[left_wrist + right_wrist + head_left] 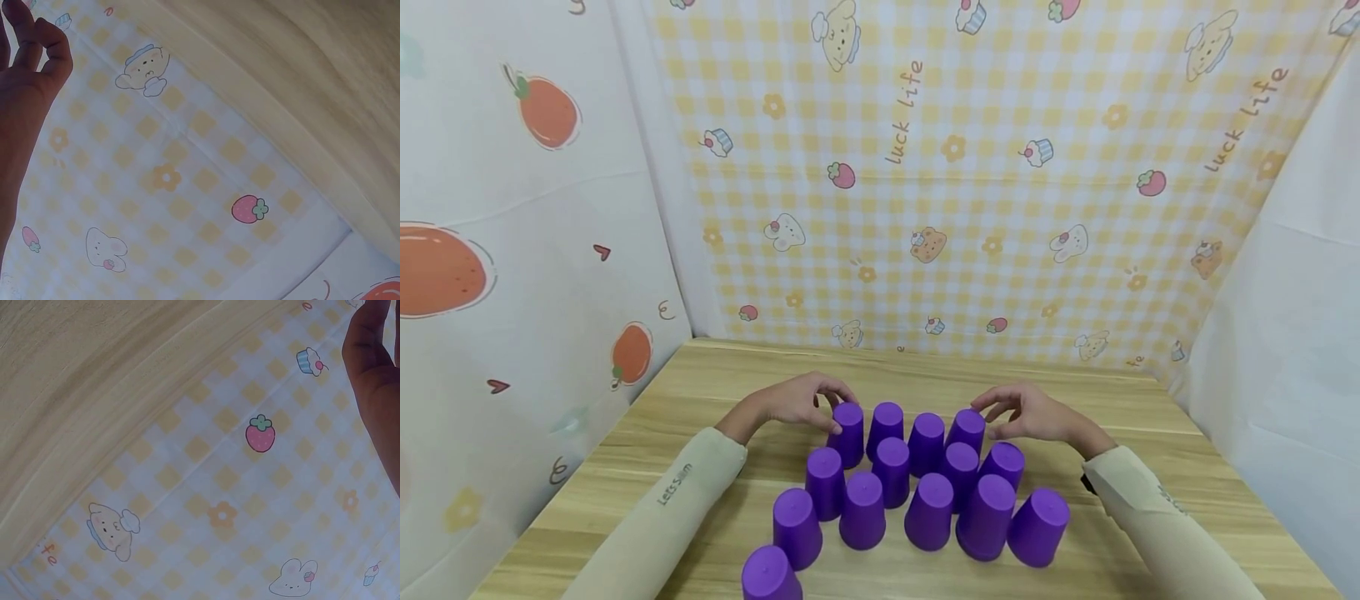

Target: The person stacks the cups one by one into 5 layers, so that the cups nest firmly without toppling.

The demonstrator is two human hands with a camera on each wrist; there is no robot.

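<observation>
Several purple cups stand upside down on the wooden table in rough rows. My left hand (805,402) is at the leftmost cup of the back row (850,440), its thumb on the near left side and its fingers behind. At the other end of that row, my right hand (1028,414) has its bent fingers and thumb spread beside the rightmost cup (966,430); whether they touch it is hard to tell. Each wrist view shows only part of a hand at its edge, the left hand (37,81) and the right hand (378,375), without any cup.
Nearer cups include a front left cup (771,575) and a front right cup (1039,527). The wooden table (1150,433) meets a yellow checked cloth (955,200) at the back. White cloths hang on both sides, the left cloth (550,217) printed with fruit.
</observation>
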